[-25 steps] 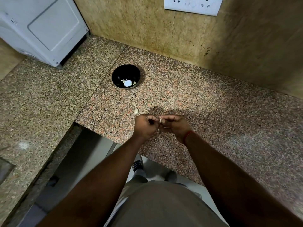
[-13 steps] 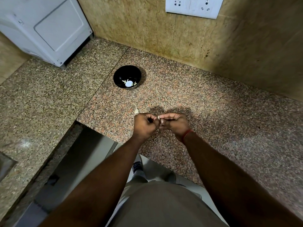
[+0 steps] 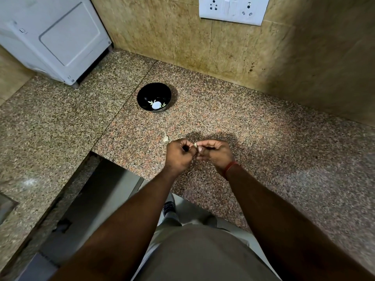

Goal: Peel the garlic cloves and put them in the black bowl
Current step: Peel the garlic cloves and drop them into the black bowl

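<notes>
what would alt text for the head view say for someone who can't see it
Two hands, left hand and right hand, pinch a small garlic clove between them above a speckled granite counter. A black bowl sits farther back, and another garlic piece lies on the counter between.

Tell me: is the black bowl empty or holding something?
Holding something. The black bowl stands upright with a few pale pieces at its bottom; whether they are peeled cloves, cannot tell.

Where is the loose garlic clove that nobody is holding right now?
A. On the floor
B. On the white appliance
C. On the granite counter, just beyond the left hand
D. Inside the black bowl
C: the loose garlic clove lies on the granite counter, between the left hand and the black bowl, touching neither.
</notes>
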